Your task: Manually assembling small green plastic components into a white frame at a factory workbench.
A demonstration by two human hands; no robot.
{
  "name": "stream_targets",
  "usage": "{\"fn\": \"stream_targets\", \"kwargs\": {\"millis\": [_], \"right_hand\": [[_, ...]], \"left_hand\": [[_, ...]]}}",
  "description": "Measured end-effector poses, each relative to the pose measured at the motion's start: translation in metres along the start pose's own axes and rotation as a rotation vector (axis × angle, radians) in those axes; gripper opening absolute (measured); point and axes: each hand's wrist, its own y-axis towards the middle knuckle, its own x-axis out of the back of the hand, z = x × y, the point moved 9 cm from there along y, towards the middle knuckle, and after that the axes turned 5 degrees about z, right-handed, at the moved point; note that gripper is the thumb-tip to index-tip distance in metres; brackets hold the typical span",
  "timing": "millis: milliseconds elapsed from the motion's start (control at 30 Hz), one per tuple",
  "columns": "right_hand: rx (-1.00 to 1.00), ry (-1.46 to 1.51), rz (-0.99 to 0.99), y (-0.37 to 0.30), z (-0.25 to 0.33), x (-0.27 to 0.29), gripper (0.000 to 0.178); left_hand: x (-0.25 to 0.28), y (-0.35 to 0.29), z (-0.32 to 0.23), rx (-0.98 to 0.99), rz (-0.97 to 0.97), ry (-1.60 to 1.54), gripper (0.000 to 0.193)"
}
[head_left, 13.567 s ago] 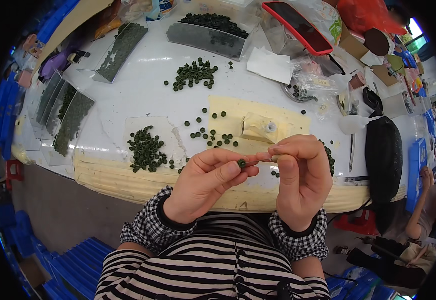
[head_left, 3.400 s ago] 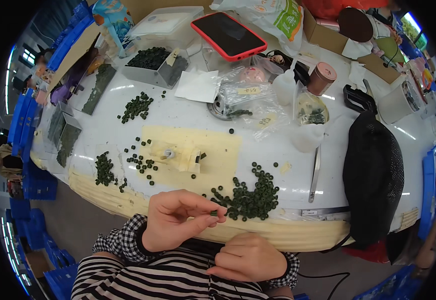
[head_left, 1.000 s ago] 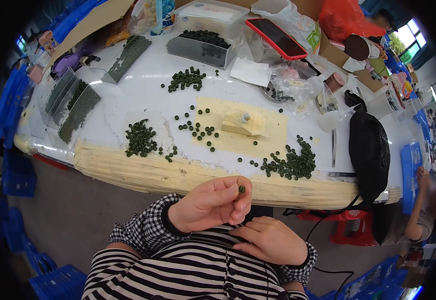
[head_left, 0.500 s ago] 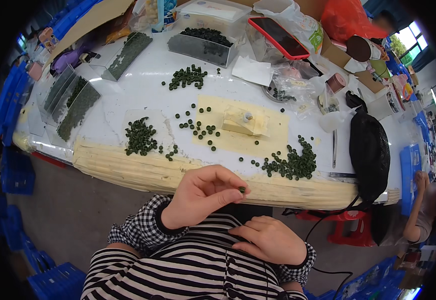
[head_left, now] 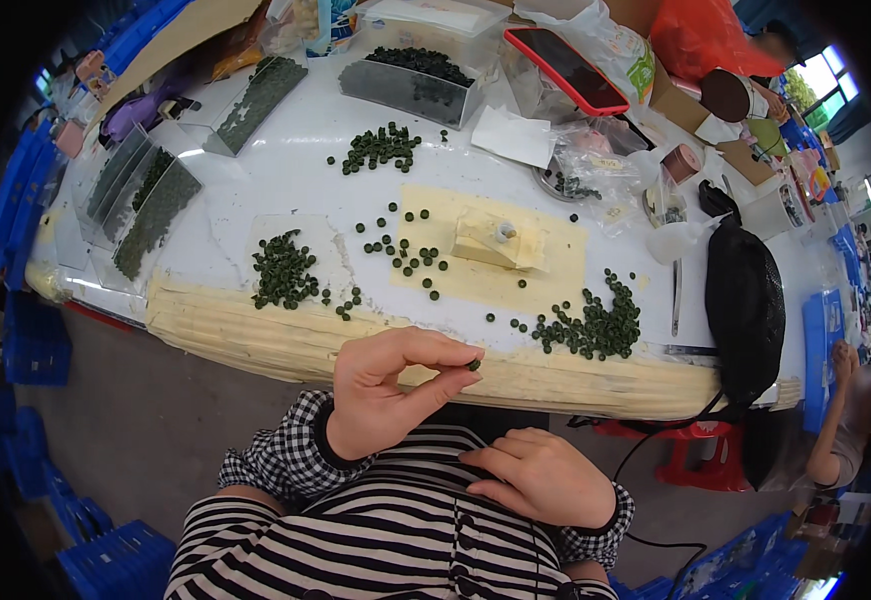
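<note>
My left hand point(head_left: 376, 390) pinches a small dark green bead point(head_left: 474, 365) between thumb and fingertips, just over the table's front edge. Lower and to the right, my right hand point(head_left: 551, 482) rests before the striped shirt, fingers loosely stretched and thumb apart, with nothing seen in it. Past my left hand, a pale block point(head_left: 486, 240) with a small round knob stands on a yellowish sheet point(head_left: 426, 205). Similar green beads lie in a left pile point(head_left: 284, 275), a right pile point(head_left: 596, 325) and a back pile point(head_left: 381, 150). Several loose ones are scattered around the sheet.
Clear trays point(head_left: 406, 90) of beads stand at the back and left. A red-cased phone point(head_left: 568, 70), plastic bags and a white paper point(head_left: 513, 136) fill the back right. Tweezers point(head_left: 677, 298) lie beside a black bag point(head_left: 743, 310). Yellowish tape covers the front edge point(head_left: 246, 335). Another person sits far right.
My left hand has shifted slightly left and up with the bead, its index finger straighter. My right hand is almost unmoved. The view has shifted a little.
</note>
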Motion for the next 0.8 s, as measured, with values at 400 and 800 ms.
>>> {"fn": "stream_targets", "kwargs": {"millis": [400,800], "right_hand": [[-0.197,0.001,-0.693,-0.006,-0.020,0.065,0.009],[-0.162,-0.361,-0.884,0.036,-0.026,0.083,0.015]], "left_hand": [[0.013,0.011,0.004,0.080,0.152,0.607,0.019],[0.041,0.024,0.007,0.156,-0.014,0.751,0.017]]}}
